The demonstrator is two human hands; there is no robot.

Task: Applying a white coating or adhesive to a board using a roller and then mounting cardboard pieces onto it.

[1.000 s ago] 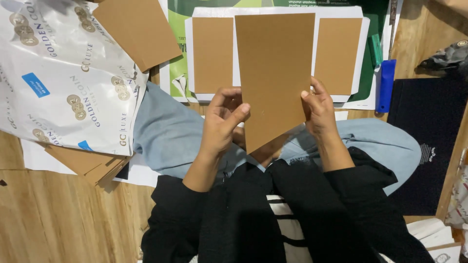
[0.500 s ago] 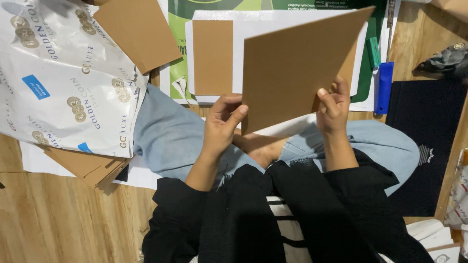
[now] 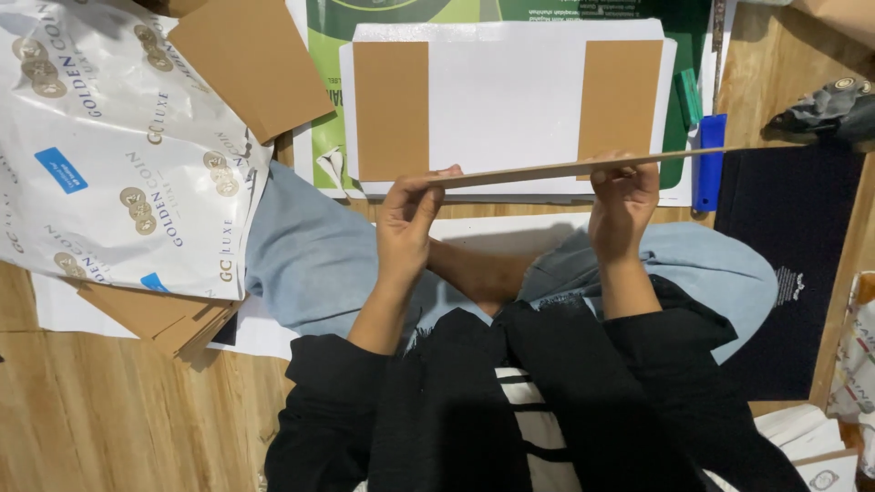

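One brown card sheet (image 3: 583,169) between two hands: left hand (image 3: 407,219), right hand (image 3: 623,205).

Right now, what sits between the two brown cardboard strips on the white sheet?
Head view: only bare white sheet lies between the left brown strip and the right brown strip. The held cardboard panel crosses just below that stretch.

Ahead of the left hand (image 3: 406,228) and right hand (image 3: 624,205), the brown card sheet (image 3: 583,168) they hold edge-on spans the way like a bar, and the white sheet (image 3: 506,100) with two brown card strips lies flat just beyond it, low enough to pass over. To the left, a printed white bag (image 3: 109,155), a loose brown card (image 3: 251,59) and a stack of cards (image 3: 155,314) crowd the floor. On the right a blue utility knife (image 3: 710,164), a dark mat (image 3: 784,264) and a crumpled grey wrapper (image 3: 825,109) fill the room, while bare wooden floor (image 3: 118,410) lies open at lower left
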